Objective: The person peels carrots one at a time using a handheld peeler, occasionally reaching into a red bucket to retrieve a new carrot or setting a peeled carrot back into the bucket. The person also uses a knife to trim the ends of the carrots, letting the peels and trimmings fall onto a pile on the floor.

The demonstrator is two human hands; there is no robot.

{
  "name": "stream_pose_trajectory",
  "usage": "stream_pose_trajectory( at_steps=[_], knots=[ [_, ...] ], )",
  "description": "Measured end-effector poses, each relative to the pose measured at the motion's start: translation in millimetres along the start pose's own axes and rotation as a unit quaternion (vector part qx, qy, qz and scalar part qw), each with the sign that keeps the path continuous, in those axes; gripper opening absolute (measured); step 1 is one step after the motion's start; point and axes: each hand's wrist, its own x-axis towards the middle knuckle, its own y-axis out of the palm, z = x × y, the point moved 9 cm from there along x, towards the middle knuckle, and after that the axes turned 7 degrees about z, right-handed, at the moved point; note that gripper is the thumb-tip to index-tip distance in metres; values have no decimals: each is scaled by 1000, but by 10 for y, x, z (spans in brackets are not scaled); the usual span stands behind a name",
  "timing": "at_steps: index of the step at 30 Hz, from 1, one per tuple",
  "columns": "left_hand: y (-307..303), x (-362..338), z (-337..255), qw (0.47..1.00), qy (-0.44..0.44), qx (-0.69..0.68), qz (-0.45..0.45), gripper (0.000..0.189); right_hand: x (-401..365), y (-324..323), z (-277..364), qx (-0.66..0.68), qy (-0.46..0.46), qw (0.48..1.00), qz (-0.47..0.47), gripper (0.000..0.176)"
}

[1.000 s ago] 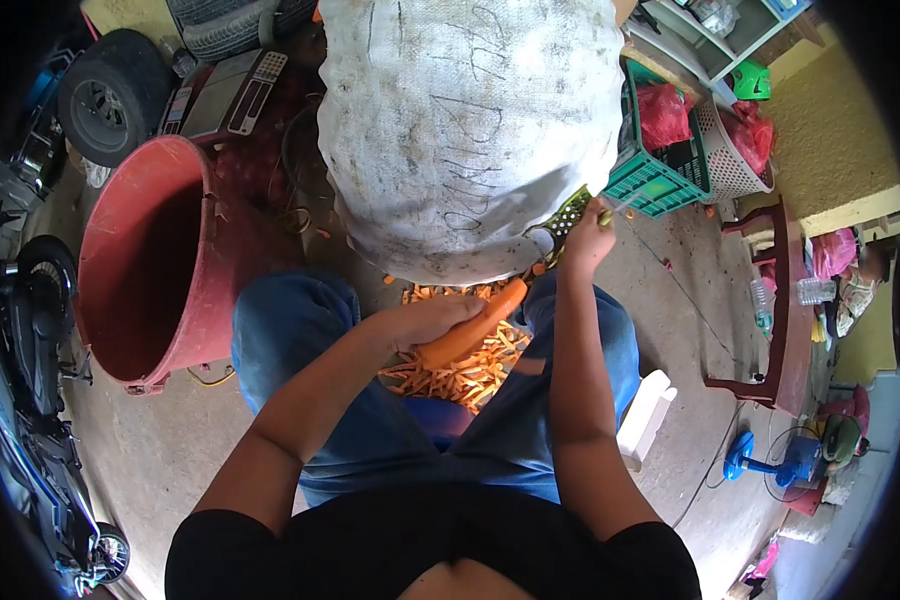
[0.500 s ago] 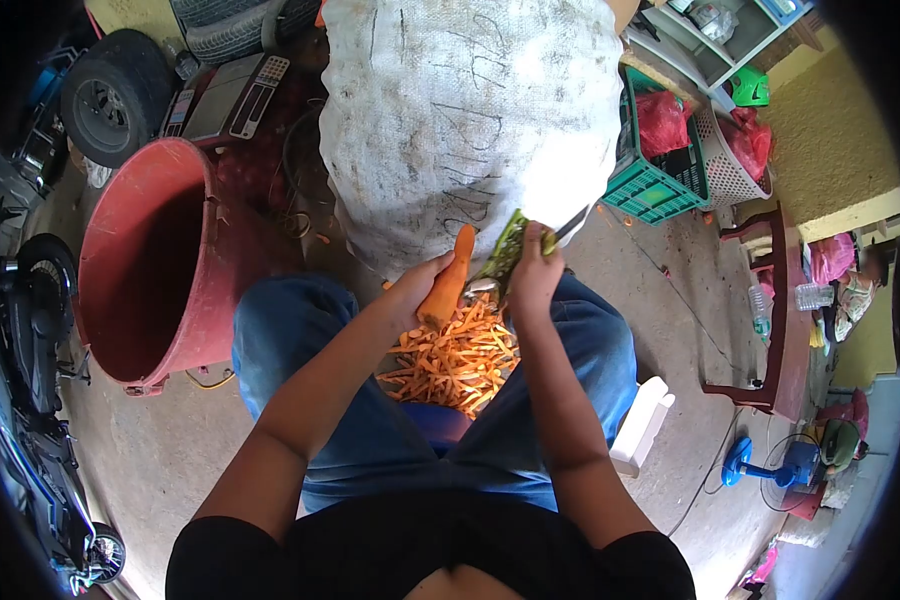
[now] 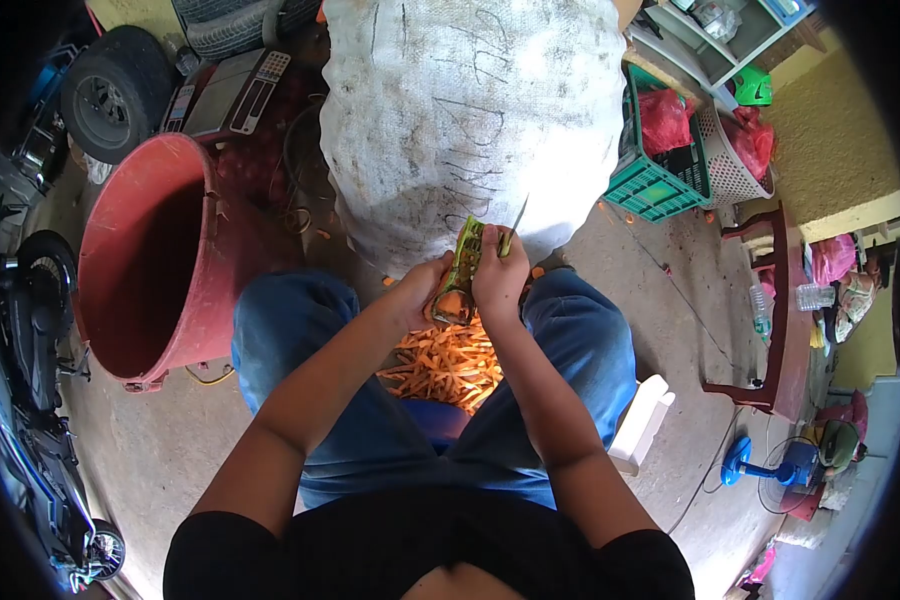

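A: Green slicer: flat, perforated plastic, held tilted above the lap, between the knees. Who has it?

B: Both hands. Left hand curls closed round its lower end. Right hand is clamped on the upper side, knuckles up. A thin pale blade sticks up past the fingers.

A: Anything orange in the grip?

B: An orange piece at the slicer's foot, mostly hidden. Can't tell its shape.

A: Below?

B: Blue denim legs, creased. Between them lies a loose heap of carrot strips, thin, stick-shaped, bright orange.

A: Beyond?

B: A bulging white woven sack, coarse, with dark scrawl on it, just behind the hands. To the left stands a red plastic tub, round and scuffed. On the right is a green lattice crate on bare concrete.
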Motion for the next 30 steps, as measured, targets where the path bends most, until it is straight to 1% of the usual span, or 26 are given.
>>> stream_pose_trajectory(
  at_steps=[1,2,3,4,5,7,8,9,10,11,13,14,15,16,17,18,19,21,22,23,25,27,28,30],
  knots=[
    [-65,18,22,1000,0,-1,0,30,36,-15,-31,0,0,1000,1,24],
    [-146,45,95,999,-26,31,14,31,119,-103,-80,-28,-5,999,-29,24],
    [-55,-19,112,996,-52,63,27,33,215,-195,-132,-55,-10,997,-59,24],
    [-35,-112,101,992,-48,114,-24,38,321,-324,-209,-47,-14,994,-99,24],
    [64,-188,101,992,-47,114,-25,38,432,-474,-292,-38,-18,989,-139,24],
    [256,-280,155,970,-82,225,27,40,603,-785,-389,-77,-30,974,-209,24],
    [242,-329,218,963,-136,233,1,40,623,-900,-451,-47,22,974,-220,25],
    [224,-329,206,962,-140,235,3,40,619,-990,-503,-17,75,970,-231,25],
    [238,-306,158,961,-118,247,25,41,627,-1033,-483,3,43,970,-239,25],
    [258,-271,116,960,-95,258,48,41,609,-1047,-460,1,42,970,-241,25],
    [149,-189,83,964,-79,252,38,43,564,-989,-381,69,16,972,-225,24],
    [101,-160,-9,962,-47,269,27,43,551,-943,-333,83,-8,974,-209,25],
    [55,-139,-92,958,-15,286,17,43,514,-921,-320,84,-8,975,-208,25],
    [5,-117,-96,958,-14,285,16,43,494,-857,-304,77,-6,981,-178,25],
    [-46,-94,-93,972,-13,235,12,43,463,-788,-279,70,-4,986,-148,25],
    [-79,-77,-92,983,-12,184,8,42,390,-710,-224,92,24,987,-128,26],
    [-90,-67,-105,983,-11,183,8,42,363,-649,-237,87,16,989,-116,26],
    [-42,-57,-69,995,-25,81,46,40,291,-492,-190,134,7,988,-73,25],
    [-69,-33,-64,995,-24,81,45,40,219,-369,-253,192,64,979,-35,26],
    [-107,-2,-74,997,-10,68,35,39,156,-298,-119,166,46,985,-11,26],
    [-122,39,-70,998,5,56,25,37,100,-113,-238,154,45,987,17,26],
    [-164,45,-19,999,-9,26,-33,35,34,-62,-50,114,32,993,16,26],
    [-190,65,2,999,-9,26,-32,35,29,-15,-59,136,23,990,24,26],
    [-120,114,22,998,14,-59,30,34,4,40,-87,129,27,991,26,26]
  ],
)
